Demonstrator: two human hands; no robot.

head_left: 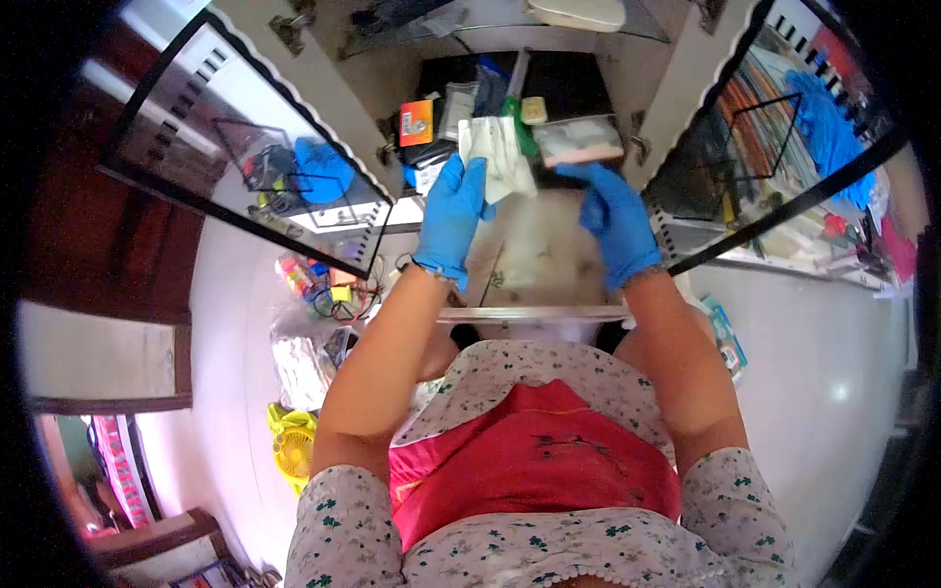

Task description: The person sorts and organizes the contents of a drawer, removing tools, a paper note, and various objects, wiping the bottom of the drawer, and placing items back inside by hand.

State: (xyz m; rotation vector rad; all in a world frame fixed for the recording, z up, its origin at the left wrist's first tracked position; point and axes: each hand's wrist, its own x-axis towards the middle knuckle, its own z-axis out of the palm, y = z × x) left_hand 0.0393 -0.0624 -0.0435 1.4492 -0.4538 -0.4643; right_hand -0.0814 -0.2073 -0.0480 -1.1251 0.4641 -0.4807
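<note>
My left hand (451, 218), in a blue glove, is closed on a flat white packet (500, 162) and keeps it raised at the front of a cabinet shelf. My right hand (621, 227), also gloved in blue, holds nothing; its index finger reaches left and its fingers are apart. Closest to it is a flat transparent pack (580, 147) with white and pinkish contents. Behind the white packet lie a green item (526, 143), a small cream-yellow block (532, 110), a clear packet (457, 106) and a dark blue pouch (489, 90). Left of these is an orange card (417, 122).
Framed glass doors stand swung out on the left (245, 220) and right (784, 220). A pale surface (544, 250) extends below my hands. On the floor at left are a yellow fan (292, 449), a plastic bag (299, 367) and tangled cables (343, 299).
</note>
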